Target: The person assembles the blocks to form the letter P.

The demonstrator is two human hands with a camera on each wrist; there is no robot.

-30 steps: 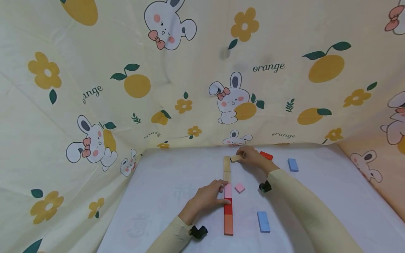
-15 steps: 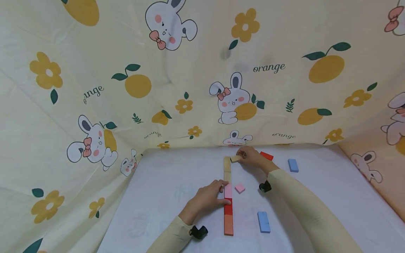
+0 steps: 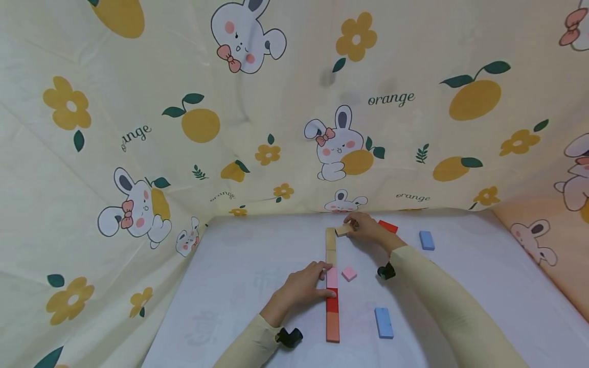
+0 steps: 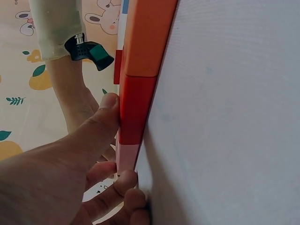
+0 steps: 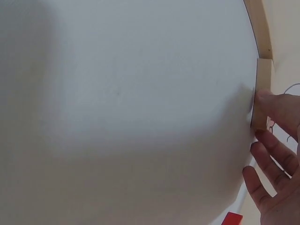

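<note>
Fingers of the right hand (image 3: 366, 228) pinch a tan block (image 3: 342, 231), its left end close against the far end of a row (image 3: 331, 240). The left hand (image 3: 301, 284), loosely spread and gripping nothing, touches the row's red piece (image 3: 332, 305) and pink piece (image 3: 332, 279). Rightward lie a pink square (image 3: 349, 274), near blue block (image 3: 384, 323), far red block (image 3: 388, 226) and far blue block (image 3: 426, 240).

Tan blocks (image 3: 331, 239) look like bare wood, smooth and matt. Orange block (image 4: 147, 42) and red block (image 4: 136, 110) look smooth, evenly coloured, near-matt. Bench (image 4: 234, 117) is matt. Backdrop (image 3: 276, 97) reads as creased cloth. Sleeve (image 3: 442, 296): matt cloth. Wrist clip (image 3: 289, 339) looks plastic.
</note>
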